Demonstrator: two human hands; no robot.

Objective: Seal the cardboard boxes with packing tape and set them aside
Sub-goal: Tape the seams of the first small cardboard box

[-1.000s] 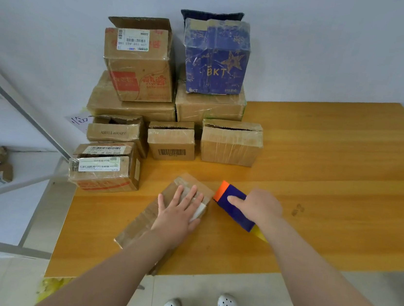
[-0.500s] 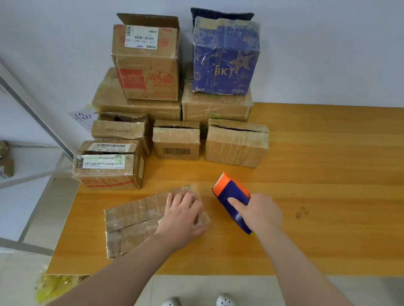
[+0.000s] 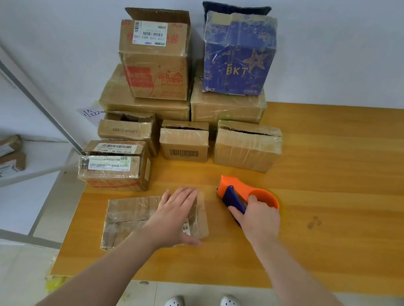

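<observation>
A flat, tape-covered cardboard box lies near the front left of the wooden table. My left hand presses flat on its right half, fingers straight and pointing away from me. Just right of the box, my right hand grips an orange and blue tape dispenser, which rests on the table with its orange nose pointing toward the box stack. The dispenser is apart from the flat box.
Several cardboard boxes stand stacked at the table's back left against the wall, among them a blue BKT box and a labelled box right behind the flat one. More boxes lie on the floor at left.
The flat box has turned from a diagonal to lie roughly parallel with the table's front edge under my left hand. My right hand has tilted the dispenser so its orange wheel shows.
</observation>
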